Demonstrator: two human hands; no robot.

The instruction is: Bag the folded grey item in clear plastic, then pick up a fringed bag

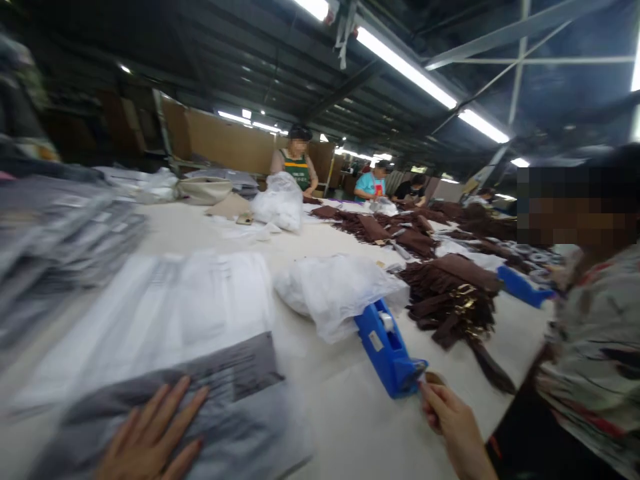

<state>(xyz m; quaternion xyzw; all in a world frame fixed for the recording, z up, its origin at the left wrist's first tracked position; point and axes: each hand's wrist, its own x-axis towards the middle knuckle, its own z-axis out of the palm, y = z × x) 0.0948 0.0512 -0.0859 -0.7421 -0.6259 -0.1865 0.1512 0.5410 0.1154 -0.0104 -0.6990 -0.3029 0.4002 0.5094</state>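
My left hand [150,437] lies flat, fingers spread, on a grey garment in a clear plastic bag [200,407] at the near edge of the white table [350,420]. My right hand [453,420] reaches to the front end of a blue tape dispenser [387,347] and pinches at the tape end there; the grip is blurred. Behind the bagged garment lies a stack of flat clear bags [165,307].
A crumpled white plastic bag [335,287] sits behind the dispenser. Brown garments [450,293] are heaped to the right, with a second blue dispenser [523,287]. A person in a patterned top stands close at the right; others work at the far end. Packed grey stacks [60,240] fill the left.
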